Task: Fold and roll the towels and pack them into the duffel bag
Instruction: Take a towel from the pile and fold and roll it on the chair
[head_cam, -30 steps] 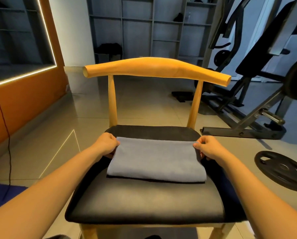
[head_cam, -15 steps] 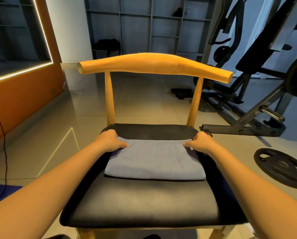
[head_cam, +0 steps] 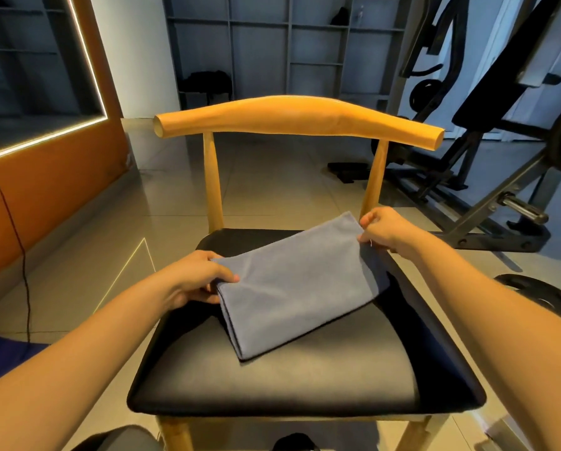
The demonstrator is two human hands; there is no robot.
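Note:
A folded grey towel (head_cam: 292, 284) lies slanted on the black seat of a wooden chair (head_cam: 272, 382), its right end lifted off the seat. My left hand (head_cam: 194, 281) pinches the towel's near left corner, thumb on top. My right hand (head_cam: 383, 231) pinches the far right corner and holds it up near the chair's right back post. No duffel bag is in view.
The chair's curved wooden backrest (head_cam: 298, 120) rises just beyond the towel. Gym machines (head_cam: 487, 131) and a weight plate (head_cam: 552, 297) stand on the tiled floor at the right. An orange wall with a cable (head_cam: 18, 242) is at the left, grey shelving behind.
The towel lay flat and square to the seat with both hands at its far corners. Now it is turned at a slant, the left hand nearer me and the right end raised.

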